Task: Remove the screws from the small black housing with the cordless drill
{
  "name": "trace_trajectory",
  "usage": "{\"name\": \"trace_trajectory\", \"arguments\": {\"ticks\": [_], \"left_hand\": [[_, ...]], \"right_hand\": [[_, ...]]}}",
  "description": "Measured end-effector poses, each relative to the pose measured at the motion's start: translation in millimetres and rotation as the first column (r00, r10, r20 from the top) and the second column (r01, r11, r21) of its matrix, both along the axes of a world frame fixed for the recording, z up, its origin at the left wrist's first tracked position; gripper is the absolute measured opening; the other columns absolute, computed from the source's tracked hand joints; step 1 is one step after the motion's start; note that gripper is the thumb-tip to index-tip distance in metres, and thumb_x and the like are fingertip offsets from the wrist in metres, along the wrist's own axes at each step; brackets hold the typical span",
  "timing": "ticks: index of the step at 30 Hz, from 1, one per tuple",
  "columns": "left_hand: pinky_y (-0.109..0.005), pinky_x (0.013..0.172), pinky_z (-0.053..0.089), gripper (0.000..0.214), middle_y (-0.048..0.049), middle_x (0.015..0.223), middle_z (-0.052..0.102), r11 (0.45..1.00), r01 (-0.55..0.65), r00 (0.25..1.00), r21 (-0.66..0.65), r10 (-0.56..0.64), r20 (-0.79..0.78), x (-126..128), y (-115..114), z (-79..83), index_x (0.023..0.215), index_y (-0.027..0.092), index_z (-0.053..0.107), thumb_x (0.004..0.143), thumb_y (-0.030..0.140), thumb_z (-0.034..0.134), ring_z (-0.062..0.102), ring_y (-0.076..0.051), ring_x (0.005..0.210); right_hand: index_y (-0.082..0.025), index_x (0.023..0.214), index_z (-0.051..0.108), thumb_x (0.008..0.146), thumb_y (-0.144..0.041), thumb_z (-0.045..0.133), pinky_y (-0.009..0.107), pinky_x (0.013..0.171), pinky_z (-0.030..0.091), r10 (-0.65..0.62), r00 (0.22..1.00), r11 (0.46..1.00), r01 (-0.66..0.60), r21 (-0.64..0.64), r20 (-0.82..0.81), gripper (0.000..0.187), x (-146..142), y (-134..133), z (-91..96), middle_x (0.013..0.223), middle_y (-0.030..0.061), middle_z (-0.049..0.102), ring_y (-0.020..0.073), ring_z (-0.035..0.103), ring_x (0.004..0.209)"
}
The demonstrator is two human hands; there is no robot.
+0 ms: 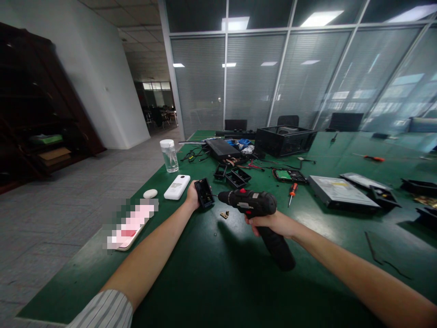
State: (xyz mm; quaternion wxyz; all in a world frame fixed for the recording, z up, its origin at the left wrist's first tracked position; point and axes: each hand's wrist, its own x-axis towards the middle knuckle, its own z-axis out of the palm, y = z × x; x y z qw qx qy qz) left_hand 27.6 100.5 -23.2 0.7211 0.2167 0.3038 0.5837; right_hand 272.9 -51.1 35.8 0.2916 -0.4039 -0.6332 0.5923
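Two hands, one drill, one little box.
Left hand grips the black box upright near the table's left edge, so the right hand's drill tip reaches inside.

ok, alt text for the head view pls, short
A person's right hand grips a black cordless screwdriver, its tip aimed at a small black plastic housing that the left hand steadies on a green table. Behind lie an optical drive, a red-handled screwdriver, a water bottle and a black case.
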Motion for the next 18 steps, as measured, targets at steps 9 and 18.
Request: {"name": "trace_trajectory", "arguments": {"ticks": [9,18], "left_hand": [[-0.033,0.055,0.051,0.027,-0.0097,0.063,0.065,1.000,-0.008,1.000,0.006,0.008,-0.018,0.7,0.2,0.1,0.073,0.012,0.063,0.077,0.030,0.043,0.064,-0.023,0.059],[-0.033,0.055,0.051,0.027,-0.0089,0.062,0.065,1.000,-0.009,1.000,0.024,0.010,-0.024,0.9,0.7,-0.8,0.073,0.013,0.062,0.077,0.030,0.043,0.065,-0.023,0.061]], "right_hand": [[-0.015,0.079,0.056,0.071,-0.024,0.063,0.026,0.052,0.040,-0.007,1.000,1.000,0.007,-0.015,0.002,0.014,2.1,1.7,-5.0,0.055,-0.0023,0.059,0.0120,0.054,0.050],[-0.015,0.078,0.057,0.071,-0.025,0.063,0.026,0.053,0.040,-0.004,1.000,1.000,0.004,-0.008,0.029,0.014,2.4,1.5,-3.0,0.054,-0.0017,0.059,0.0129,0.054,0.051]]}}
